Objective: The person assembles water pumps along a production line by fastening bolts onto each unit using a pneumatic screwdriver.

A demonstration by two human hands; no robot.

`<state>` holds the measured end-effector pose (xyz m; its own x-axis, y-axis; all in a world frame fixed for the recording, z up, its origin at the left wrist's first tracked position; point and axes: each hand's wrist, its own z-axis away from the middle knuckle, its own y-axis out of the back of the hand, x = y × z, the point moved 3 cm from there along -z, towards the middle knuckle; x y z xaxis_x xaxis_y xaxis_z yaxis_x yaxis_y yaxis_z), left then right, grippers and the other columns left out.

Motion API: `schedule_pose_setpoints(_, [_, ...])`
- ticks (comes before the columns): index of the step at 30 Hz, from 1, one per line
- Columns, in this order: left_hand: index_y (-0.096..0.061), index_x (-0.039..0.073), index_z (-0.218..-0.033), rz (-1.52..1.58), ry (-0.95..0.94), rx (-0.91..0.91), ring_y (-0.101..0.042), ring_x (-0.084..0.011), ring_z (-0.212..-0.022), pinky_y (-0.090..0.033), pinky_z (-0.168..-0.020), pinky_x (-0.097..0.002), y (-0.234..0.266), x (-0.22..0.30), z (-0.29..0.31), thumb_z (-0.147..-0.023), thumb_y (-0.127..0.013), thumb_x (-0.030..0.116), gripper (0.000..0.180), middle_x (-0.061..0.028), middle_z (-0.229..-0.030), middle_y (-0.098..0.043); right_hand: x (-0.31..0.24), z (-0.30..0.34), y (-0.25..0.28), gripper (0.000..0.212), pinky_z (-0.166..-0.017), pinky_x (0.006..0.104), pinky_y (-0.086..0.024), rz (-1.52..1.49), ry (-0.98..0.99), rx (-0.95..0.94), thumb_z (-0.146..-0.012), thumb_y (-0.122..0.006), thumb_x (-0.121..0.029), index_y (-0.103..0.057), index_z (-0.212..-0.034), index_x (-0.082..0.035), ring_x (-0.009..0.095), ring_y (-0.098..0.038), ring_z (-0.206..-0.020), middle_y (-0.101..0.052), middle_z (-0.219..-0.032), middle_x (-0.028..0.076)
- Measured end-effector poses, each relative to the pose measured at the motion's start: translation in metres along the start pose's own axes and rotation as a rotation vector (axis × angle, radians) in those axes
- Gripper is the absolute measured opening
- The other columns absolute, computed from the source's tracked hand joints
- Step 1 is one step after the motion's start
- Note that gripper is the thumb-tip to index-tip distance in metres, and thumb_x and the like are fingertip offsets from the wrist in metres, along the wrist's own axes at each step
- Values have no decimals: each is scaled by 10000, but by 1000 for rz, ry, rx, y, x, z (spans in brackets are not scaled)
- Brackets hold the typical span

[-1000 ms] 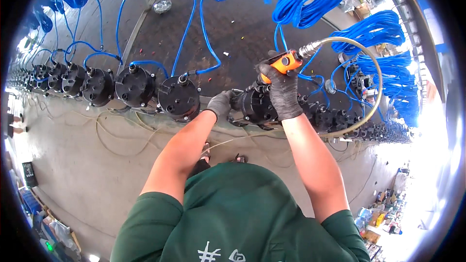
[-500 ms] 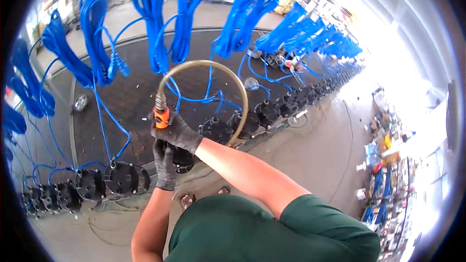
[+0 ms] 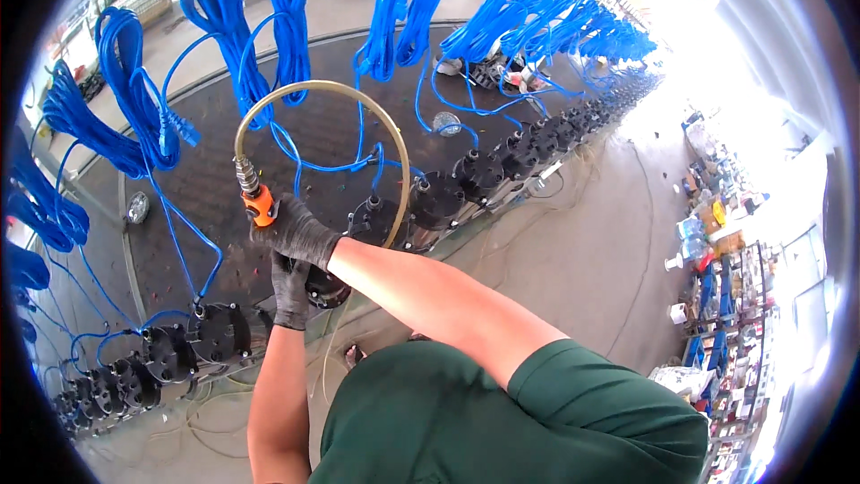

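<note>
Left of frame centre, our right hand grips an orange hose-fed tool above our left hand, whose grasp is hidden.

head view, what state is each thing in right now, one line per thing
right hand: gloved, closed around the orange tool
left hand: gloved, just below the right hand; grip hidden
orange tool: held, connected to the hose
hose: arched in a wide loop
blue cables: coiled into bundles
black housings: lined up in a row
dark work surface: strewn with small bits
</note>
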<state>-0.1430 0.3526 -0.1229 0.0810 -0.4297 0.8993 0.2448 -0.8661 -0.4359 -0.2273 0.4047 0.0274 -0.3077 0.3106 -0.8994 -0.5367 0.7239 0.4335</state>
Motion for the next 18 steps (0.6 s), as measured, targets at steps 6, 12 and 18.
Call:
schedule_pose_setpoints(6, [-441, 67, -1465, 133, 220, -69, -584, -243, -1237, -468, -1064, -383, 25, 15, -7, -764, -812, 260, 816, -79, -1362, -589, 4, -5, -10, 377, -886, 353, -537, -75, 132, 59, -812, -679, -35, -620, -1183, -70, 242, -683, -962, -703, -1006, 96])
schedule_pose_setpoints(12, [-433, 76, -1491, 146, 188, -130, -570, -239, -1261, -465, -1064, -382, 19, 26, -7, -768, -826, 291, 850, -75, -1379, -582, 13, -26, -15, 293, -858, 378, -549, 233, 44, 61, -817, -663, -101, -624, -1104, -54, 296, -695, -964, -707, -986, 135])
schedule_pose_setpoints(18, [-431, 75, -1500, 164, 178, -118, -561, -247, -1288, -475, -1067, -379, 18, 22, -8, -780, -823, 285, 846, -90, -1425, -562, 12, -21, -15, 323, -876, 400, -525, 235, 155, 156, -782, -669, -108, -621, -1097, -50, 337, -682, -963, -699, -949, 168])
